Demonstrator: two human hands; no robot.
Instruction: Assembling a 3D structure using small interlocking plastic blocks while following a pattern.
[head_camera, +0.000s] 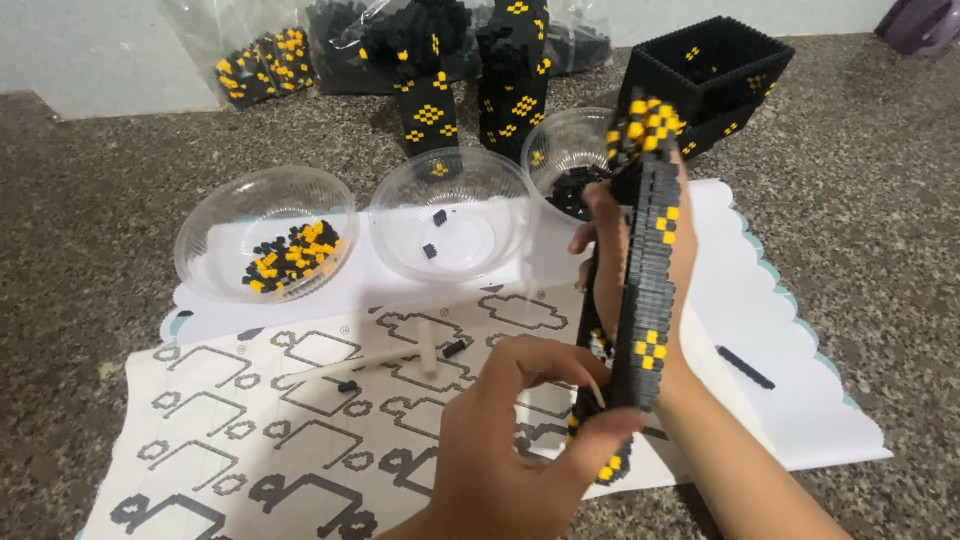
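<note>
Right hand (640, 250): wraps the tall black-and-yellow brick panel (645, 290) from behind, holding it upright above the instruction sheet (300, 400); steadies it for the other hand
Left hand (520, 440): fingers pinched on the panel's lower edge; whether a small piece sits between them cannot be told
Bowls: three clear bowls (265, 235) beyond the sheet, loose bricks within reach
Box: black brick box (715, 70) far right

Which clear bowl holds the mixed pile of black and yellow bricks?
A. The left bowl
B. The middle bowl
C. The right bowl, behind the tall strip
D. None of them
A: the left bowl holds a heap of black and yellow bricks, while the middle bowl has only a couple of black pieces.
</note>
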